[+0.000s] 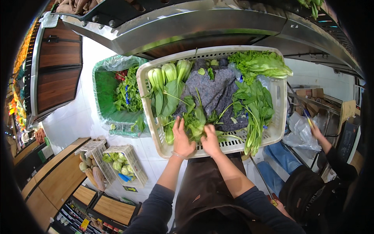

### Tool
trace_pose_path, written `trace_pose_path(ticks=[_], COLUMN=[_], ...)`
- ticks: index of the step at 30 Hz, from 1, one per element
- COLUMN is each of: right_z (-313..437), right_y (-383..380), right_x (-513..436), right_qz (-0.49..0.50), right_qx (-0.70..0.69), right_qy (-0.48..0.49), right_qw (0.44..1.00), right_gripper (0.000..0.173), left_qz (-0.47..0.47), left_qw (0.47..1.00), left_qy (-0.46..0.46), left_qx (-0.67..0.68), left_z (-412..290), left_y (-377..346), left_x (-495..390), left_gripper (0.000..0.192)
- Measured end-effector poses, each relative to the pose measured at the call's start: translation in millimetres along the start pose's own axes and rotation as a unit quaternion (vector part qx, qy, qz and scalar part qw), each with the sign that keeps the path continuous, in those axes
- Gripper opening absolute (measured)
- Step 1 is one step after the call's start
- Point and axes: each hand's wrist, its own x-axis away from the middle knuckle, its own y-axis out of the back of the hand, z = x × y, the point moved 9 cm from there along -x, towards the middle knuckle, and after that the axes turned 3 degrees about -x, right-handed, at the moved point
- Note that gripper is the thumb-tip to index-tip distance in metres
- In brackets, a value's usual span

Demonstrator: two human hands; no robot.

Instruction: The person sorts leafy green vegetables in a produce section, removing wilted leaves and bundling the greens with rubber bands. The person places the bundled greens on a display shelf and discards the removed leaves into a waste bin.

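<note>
A white plastic crate lies before me, with a damp grey-purple cloth spread inside. At its near side, loose leafy greens lie between my hands. My left hand rests against them, fingers extended and thumb apart. My right hand is at their right edge with curled fingers; its grip is partly hidden. Bok choy stands along the crate's left side. On the right are a long-stemmed bunch of greens and, above it, a head of leaf lettuce.
Left of the crate is a green plastic-lined bin holding greens. Smaller crates of cabbages and squash stand at lower left. A metal-edged display stand borders the far side. On the right, another person's hand holds a stick.
</note>
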Motion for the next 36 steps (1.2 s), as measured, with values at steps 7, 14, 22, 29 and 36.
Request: trace_pose_path(ticks=[7,14,22,29,36], right_z=[9,-10,-40,-11,146], right_y=[86,54,8,-22,-72], right_x=[-28,-22,7,4,41], right_qz=[-0.224,-0.142,0.037,0.027,0.07], right_qx=[0.179,0.217,0.234,0.182,-0.099], right_qy=[0.017,0.051,-0.137,-0.119,0.071], right_qw=[0.958,0.964,0.962,0.976,0.99], right_gripper=[0.098,0.092,0.071,0.04,0.039], left_qz=[0.142,0.196,0.174,0.153,-0.039], left_qw=[0.926,0.906,0.923,0.96,0.998], left_qy=[-0.217,-0.142,-0.156,-0.11,0.002], left_qx=[-0.276,-0.347,-0.306,-0.209,-0.04], left_z=[-57,-22,8,10,-9], left_y=[-24,-33,-22,-12,143], left_x=[-67,-64,-13,-18,14], left_gripper=[0.13,0.127,0.104,0.07,0.067])
